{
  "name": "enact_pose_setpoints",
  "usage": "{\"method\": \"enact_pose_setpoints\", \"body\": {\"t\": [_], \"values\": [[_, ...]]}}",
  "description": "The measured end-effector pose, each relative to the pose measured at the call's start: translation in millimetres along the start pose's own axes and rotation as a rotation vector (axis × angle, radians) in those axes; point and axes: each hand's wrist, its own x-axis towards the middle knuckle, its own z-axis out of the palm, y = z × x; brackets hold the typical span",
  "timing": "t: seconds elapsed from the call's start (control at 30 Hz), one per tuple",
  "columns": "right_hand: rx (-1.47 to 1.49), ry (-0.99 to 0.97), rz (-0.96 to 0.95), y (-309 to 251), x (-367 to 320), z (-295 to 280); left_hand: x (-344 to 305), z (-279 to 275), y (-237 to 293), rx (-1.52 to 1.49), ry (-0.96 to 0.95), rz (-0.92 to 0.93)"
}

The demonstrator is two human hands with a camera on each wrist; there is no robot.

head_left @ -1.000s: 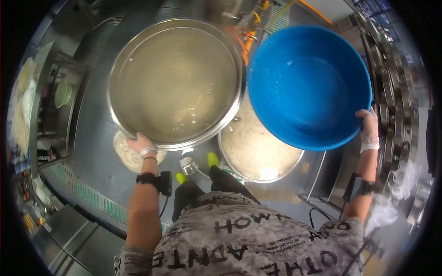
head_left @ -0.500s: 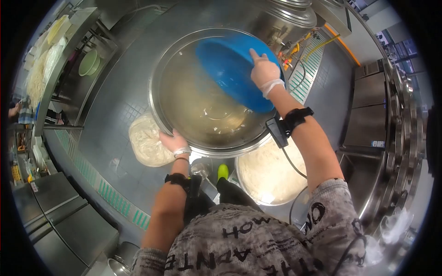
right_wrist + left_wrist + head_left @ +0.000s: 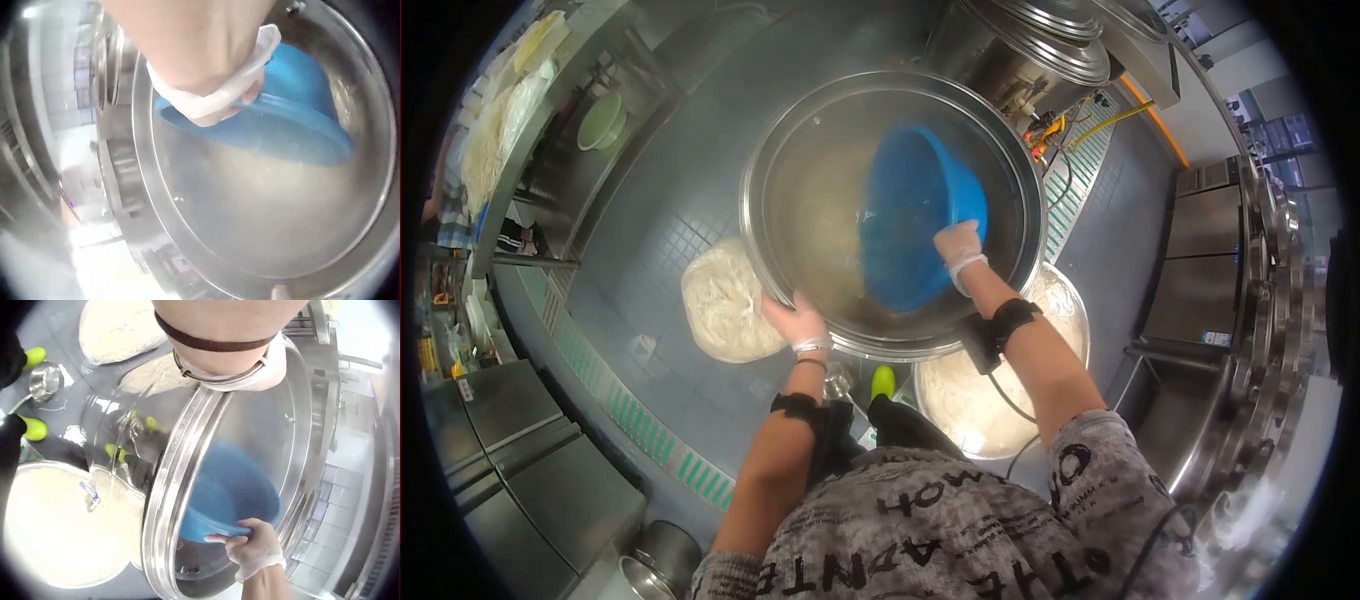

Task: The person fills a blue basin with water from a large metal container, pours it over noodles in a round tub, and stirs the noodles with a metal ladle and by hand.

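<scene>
A large steel pot (image 3: 900,351) of cloudy liquid stands in front of the person. Inside it, a blue plastic basin (image 3: 912,215) is tipped on its side, its open mouth facing left and its lower part in the liquid. The gloved right hand (image 3: 958,243) grips the basin's near-right rim; in the right wrist view that hand is partly hidden behind its loose glove cuff. At the pot's near-left edge the gloved left hand (image 3: 797,320) holds the rim. From the left wrist view, the left fingers are hidden beyond the pot's rim (image 3: 181,481).
A pale, doughy-looking mass (image 3: 728,305) lies on the floor left of the pot. Near right is a wide tub (image 3: 1087,340) of pale contents. A steel dipper (image 3: 837,382) sits by the feet. Large lidded steel vats (image 3: 1010,55) stand behind; a shelf at left holds a green bowl (image 3: 603,121).
The right hand has brought the blue basin from the right, over the pot and down into it, tipping it sideways. The left hand stays on the pot's rim.
</scene>
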Motion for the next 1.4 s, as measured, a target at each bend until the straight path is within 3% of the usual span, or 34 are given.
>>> {"method": "enact_pose_setpoints", "body": {"t": [0.07, 0.1, 0.17, 0.2, 0.33, 0.4, 0.43, 0.5, 0.53, 0.57, 0.63, 0.7, 0.8, 0.9, 0.97, 1.03, 1.1, 1.17, 1.23, 1.37, 1.4], "values": [[-0.382, -0.438, -0.395, 23, 38, 40, 0, -2, 5, -0.038, -0.010, -0.032], [-0.378, -0.437, -0.396, 20, 37, 34, -1, -1, 6, -0.077, -0.020, -0.070], [0.016, -0.432, -0.296, 11, 16, 10, -3, -4, -1, -0.062, -0.035, -0.082], [0.411, -0.380, 0.045, 8, 2, -3, 0, -1, -2, -0.067, -0.036, -0.093], [0.539, -0.426, -0.052, 33, -15, -24, 1, -3, -1, -0.073, -0.055, -0.083], [0.843, -0.493, 0.411, 37, -15, -27, 3, -2, -2, -0.015, -0.039, -0.078], [0.856, -0.475, 0.427, 46, -16, -28, 3, -2, -4, 0.041, -0.021, -0.078], [0.458, -0.352, -0.441, 75, -17, -33, 6, -2, -8, 0.127, -0.015, -0.058], [0.734, -0.411, -0.124, 64, -36, -61, 7, 0, -11, 0.211, 0.019, -0.039], [1.014, -0.451, 0.198, 45, -60, -93, 8, -2, -16, 0.101, 0.004, -0.074], [1.094, -0.475, 0.140, 54, -71, -113, 12, -7, -8, 0.104, -0.079, -0.141], [1.166, -0.447, 0.258, 62, -93, -151, 12, -5, 0, -0.088, -0.111, -0.175], [1.409, -0.437, 0.238, 92, -128, -197, -10, -12, 61, 0.065, -0.253, -0.191], [1.486, -0.432, 0.264, 139, -158, -232, 3, -10, 31, 0.091, -0.206, -0.200], [1.565, -0.494, 0.155, 173, -179, -254, 16, -11, 9, 0.189, -0.201, -0.167], [1.604, -0.393, 0.132, 189, -204, -273, 18, -12, 2, 0.112, -0.184, -0.148], [1.479, -0.173, 0.286, 201, -229, -292, 28, -10, -11, 0.089, -0.167, -0.159], [1.408, -0.117, 0.316, 223, -244, -303, 21, -8, -6, 0.064, -0.144, -0.175], [1.414, -0.068, 0.393, 253, -249, -305, 10, -5, 12, -0.005, -0.098, -0.154], [1.346, 0.216, 0.690, 316, -232, -297, 16, -5, 0, -0.035, -0.089, -0.106], [1.341, 0.208, 0.692, 332, -223, -296, 20, -5, -3, 0.000, -0.091, -0.102]]}}
